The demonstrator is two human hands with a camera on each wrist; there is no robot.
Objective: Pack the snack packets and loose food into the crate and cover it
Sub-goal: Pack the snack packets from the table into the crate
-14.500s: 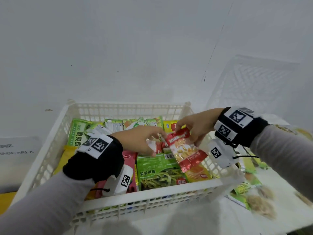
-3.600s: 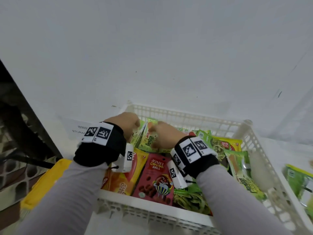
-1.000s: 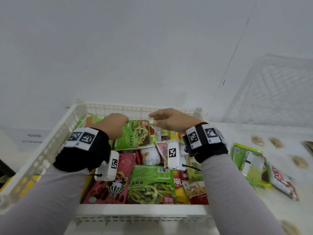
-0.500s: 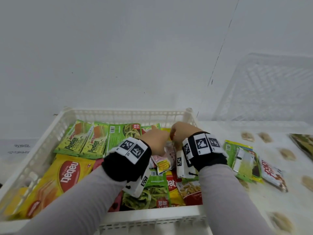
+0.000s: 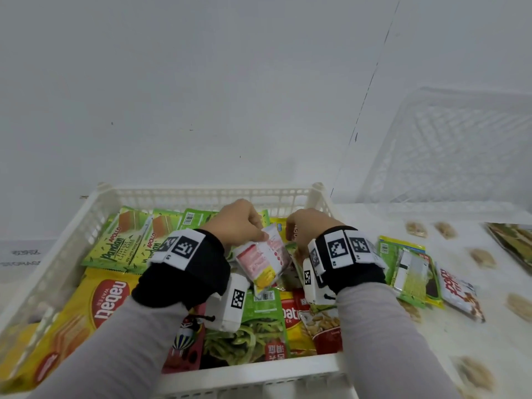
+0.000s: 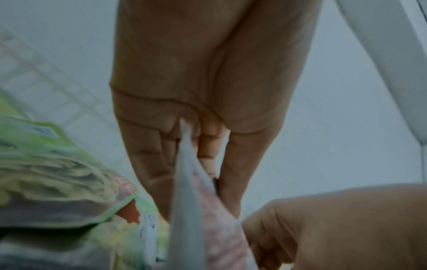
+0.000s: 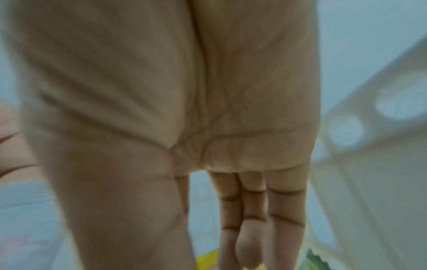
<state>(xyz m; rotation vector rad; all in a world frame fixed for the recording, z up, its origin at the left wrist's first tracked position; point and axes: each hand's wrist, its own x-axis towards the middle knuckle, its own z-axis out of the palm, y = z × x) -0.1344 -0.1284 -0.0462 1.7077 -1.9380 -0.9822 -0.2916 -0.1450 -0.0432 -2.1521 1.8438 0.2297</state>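
Observation:
The white crate (image 5: 325,203) holds several snack packets lying flat. My left hand (image 5: 260,230) is over the crate's back middle and pinches the top edge of a small pink, white and yellow packet (image 5: 260,264), which hangs tilted above the pile. In the left wrist view my left hand (image 6: 208,182) shows thumb and fingers pinching that packet (image 6: 189,210). My right hand (image 5: 298,230) reaches down into the back right corner with nothing in it. In the right wrist view my right hand (image 7: 245,255) points its fingers straight down towards a yellow packet (image 7: 208,259).
Green packets (image 5: 408,272) and a red and white packet (image 5: 460,295) lie on the table right of the crate. Loose food pieces (image 5: 444,230) are scattered around them. A white mesh cover (image 5: 460,151) leans at the back right. A big yellow wafer packet (image 5: 86,312) fills the crate's left.
My left hand has lifted the small pink packet up off the pile. My right hand has stayed at the crate's back right corner.

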